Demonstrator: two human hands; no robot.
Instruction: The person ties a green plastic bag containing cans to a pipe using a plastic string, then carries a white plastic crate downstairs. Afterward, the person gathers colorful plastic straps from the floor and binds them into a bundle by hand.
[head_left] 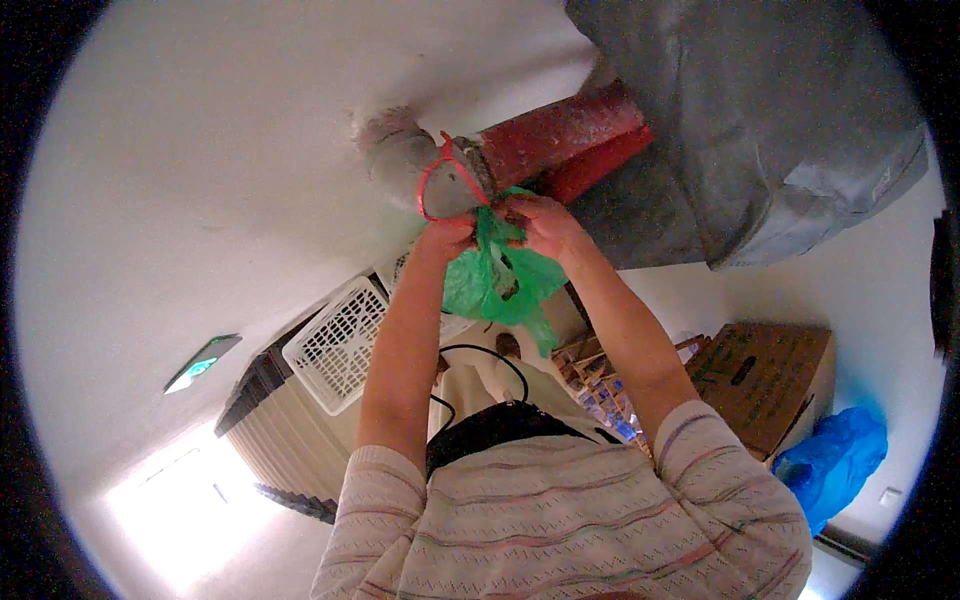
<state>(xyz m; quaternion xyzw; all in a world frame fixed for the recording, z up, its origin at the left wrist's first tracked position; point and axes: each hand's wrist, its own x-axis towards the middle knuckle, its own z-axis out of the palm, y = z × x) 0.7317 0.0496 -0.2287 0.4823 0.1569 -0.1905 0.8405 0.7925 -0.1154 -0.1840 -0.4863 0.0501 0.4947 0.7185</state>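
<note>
A green plastic bag [515,285] hangs below my two raised hands, its gathered top between them. My left hand [452,232] is closed at the bag's top and the lower end of a red cord loop [422,190]; what its fingers pinch is hidden. My right hand [540,225] has its fingers bent round the green plastic on the other side. The red loop rises to the end of a red pipe [560,130] just above my hands. Something dark shows through the bag.
Grey sheeting [740,130] drapes at the upper right. A white plastic crate [340,345] is at the lower left. At the lower right are a cardboard box [750,385] and a blue bag [835,460]. A green-lit device [203,362] is on the left wall.
</note>
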